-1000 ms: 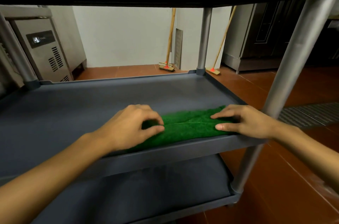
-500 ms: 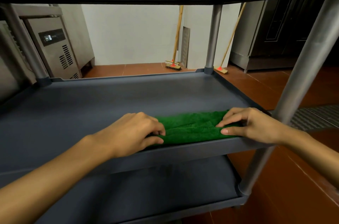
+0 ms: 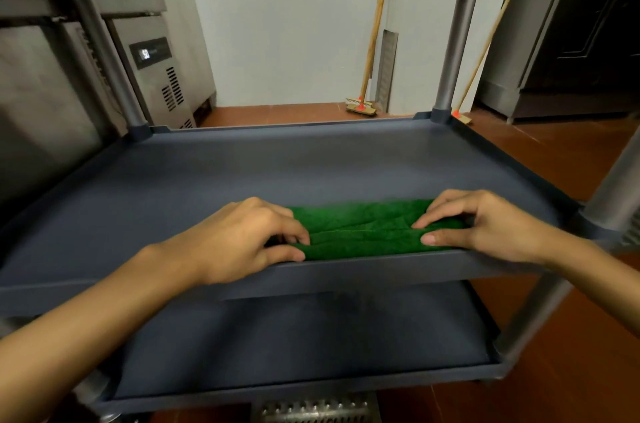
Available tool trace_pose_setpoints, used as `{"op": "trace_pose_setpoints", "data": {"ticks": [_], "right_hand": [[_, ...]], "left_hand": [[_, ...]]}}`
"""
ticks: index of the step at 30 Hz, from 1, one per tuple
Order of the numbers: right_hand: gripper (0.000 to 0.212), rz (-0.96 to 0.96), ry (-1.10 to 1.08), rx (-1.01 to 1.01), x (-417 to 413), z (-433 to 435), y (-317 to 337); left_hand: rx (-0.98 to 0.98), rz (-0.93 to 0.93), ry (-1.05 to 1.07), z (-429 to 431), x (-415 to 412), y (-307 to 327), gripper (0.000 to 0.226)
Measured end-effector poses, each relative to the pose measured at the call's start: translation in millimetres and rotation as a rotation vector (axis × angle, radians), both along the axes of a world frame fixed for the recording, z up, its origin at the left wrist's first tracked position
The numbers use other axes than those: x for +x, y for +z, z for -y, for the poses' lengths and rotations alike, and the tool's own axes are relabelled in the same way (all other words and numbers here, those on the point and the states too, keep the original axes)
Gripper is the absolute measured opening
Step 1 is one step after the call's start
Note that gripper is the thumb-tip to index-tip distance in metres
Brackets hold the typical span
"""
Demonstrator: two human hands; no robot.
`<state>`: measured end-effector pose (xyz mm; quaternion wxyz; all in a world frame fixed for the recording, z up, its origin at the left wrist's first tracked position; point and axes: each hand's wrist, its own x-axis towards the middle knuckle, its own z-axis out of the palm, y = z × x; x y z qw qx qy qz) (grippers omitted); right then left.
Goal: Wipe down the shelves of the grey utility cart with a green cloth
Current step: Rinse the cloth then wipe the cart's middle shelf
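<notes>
Lower shelf (image 3: 311, 336) nearest. On the middle shelf (image 3: 311, 163), the green cloth (image 3: 363, 228) lies folded long against the front lip. Left hand (image 3: 239, 239) pinches its left end, right hand (image 3: 485, 225) its right. Shelf surface runs wide behind, to the raised rim. One cloth; two brooms (image 3: 362, 106) against the far wall.

Folded green cloth (image 3: 363, 230) lies on cart's middle shelf (image 3: 311, 166).

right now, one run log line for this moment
folded green cloth: grey plastic cart's middle shelf, front lip | left hand: pinches left end | right hand: pinches right end
</notes>
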<state>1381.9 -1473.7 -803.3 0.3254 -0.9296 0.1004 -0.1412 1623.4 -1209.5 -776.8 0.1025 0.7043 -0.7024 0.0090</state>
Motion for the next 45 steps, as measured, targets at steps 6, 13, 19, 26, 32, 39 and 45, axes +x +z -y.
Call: {"op": "trace_pose_setpoints", "data": {"ticks": [6,13,19,26,32,39,45], "right_hand": [[0.023,0.034,0.024,0.032,18,-17,-4],[0.024,0.031,0.042,0.041,40,-32,-8],[0.024,0.028,0.062,0.021,59,-45,-9],[0.026,0.028,0.104,-0.007,85,-69,-8],[0.028,0.006,0.146,-0.046,112,-95,-6],[0.031,0.0,0.181,-0.095,138,-115,-8],[0.04,0.034,0.207,-0.119,162,-132,-12]], "left_hand": [[-0.024,-0.096,0.017,-21,18,-6,0.024],[-0.066,-0.182,0.033,-45,41,-15,0.023],[-0.079,-0.215,0.046,-65,58,-19,0.023],[-0.093,-0.232,0.1,-92,75,-18,0.021],[-0.12,-0.238,0.166,-122,89,-19,0.021],[-0.142,-0.248,0.228,-148,102,-17,0.02],[-0.144,-0.268,0.311,-170,114,-16,0.021]]}}
